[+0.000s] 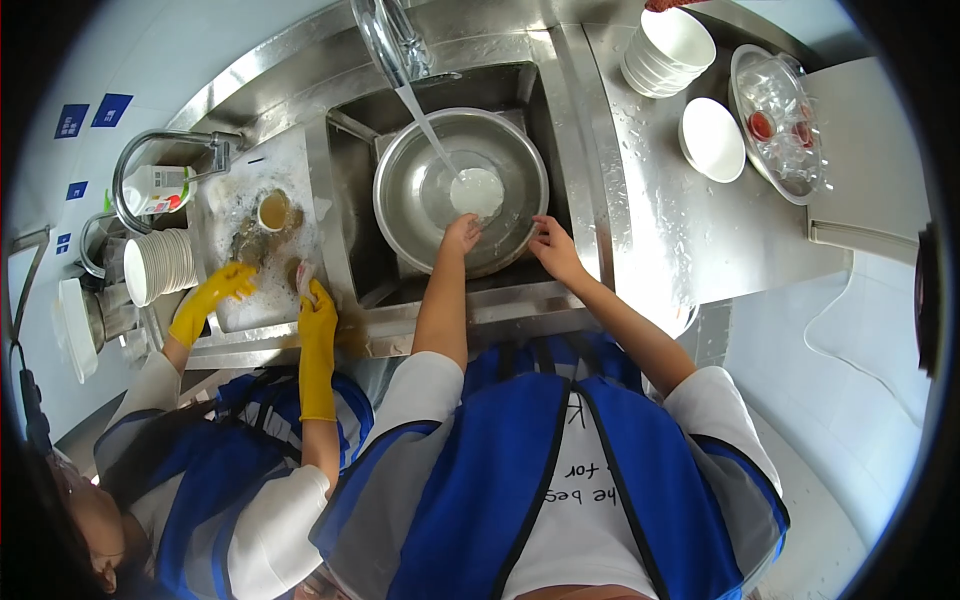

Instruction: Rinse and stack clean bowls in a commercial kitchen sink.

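Observation:
A large stainless steel basin (388, 217) stands in the sink (360, 259) under a chrome faucet (379, 45), whose water stream falls into it. Inside the basin is a round white dish (477, 191), where the stream lands. My left hand (463, 233) reaches over the basin's near side, its fingertips at the lower edge of the dish; whether they grip it cannot be told. My right hand (553, 244) is at the basin's right rim, fingers bent and apart, with nothing seen in it.
A co-worker's yellow-gloved hands (221, 289) are at the foamy left sink (259, 161), which holds a cup (274, 209). Stacked white plates (161, 266) stand left of it. On the right counter (637, 195) are stacked white bowls (664, 56), another bowl (712, 140) and a metal tray (757, 154) of clear items.

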A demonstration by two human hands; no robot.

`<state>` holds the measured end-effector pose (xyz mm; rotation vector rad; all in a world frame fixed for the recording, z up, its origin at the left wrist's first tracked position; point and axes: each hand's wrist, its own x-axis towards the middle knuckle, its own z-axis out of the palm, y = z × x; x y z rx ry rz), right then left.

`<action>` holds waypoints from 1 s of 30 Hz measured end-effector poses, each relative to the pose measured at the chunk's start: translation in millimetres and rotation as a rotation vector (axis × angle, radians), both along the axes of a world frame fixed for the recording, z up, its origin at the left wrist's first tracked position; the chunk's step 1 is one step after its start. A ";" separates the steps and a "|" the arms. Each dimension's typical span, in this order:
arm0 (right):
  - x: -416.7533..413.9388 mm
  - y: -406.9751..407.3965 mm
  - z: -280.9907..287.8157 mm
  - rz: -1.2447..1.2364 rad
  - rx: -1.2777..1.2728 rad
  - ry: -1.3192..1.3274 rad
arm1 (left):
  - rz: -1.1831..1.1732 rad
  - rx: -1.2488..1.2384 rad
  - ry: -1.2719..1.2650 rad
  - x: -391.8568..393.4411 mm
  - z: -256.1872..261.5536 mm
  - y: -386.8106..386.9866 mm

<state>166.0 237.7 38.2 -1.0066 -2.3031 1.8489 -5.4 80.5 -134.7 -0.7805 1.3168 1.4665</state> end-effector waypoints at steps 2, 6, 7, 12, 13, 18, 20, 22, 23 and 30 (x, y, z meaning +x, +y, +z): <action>2.5 2.7 13.6 -0.008 -0.025 0.014 | 0.041 0.061 -0.035 0.5 -6.0 7.9; 9.5 7.7 35.7 -0.022 -0.099 0.047 | 0.188 0.096 -0.035 2.3 -7.6 22.3; 12.0 8.5 39.7 -0.019 -0.083 0.122 | 0.221 0.098 0.024 3.9 -8.9 24.5; 21.1 17.6 54.0 -0.091 -0.160 0.047 | 0.316 0.255 0.046 2.8 -34.6 28.9; 22.6 19.3 56.7 -0.091 -0.157 0.046 | 0.370 0.270 0.070 0.9 -40.7 27.8; 22.4 20.7 68.9 -0.090 -0.148 0.073 | 0.222 0.205 -0.056 -14.3 -30.5 22.3; 19.5 19.1 71.5 -0.061 -0.125 0.137 | 0.148 0.187 -0.055 -19.4 -4.7 23.1; 15.7 17.6 72.4 -0.081 -0.143 0.079 | 0.097 0.100 0.162 -18.1 22.9 24.0; 14.0 16.8 72.6 -0.066 -0.153 0.123 | 0.079 0.072 0.106 -19.3 34.2 25.8; 10.0 14.4 76.4 -0.066 -0.181 0.107 | -0.296 -0.170 0.483 -28.9 79.3 23.8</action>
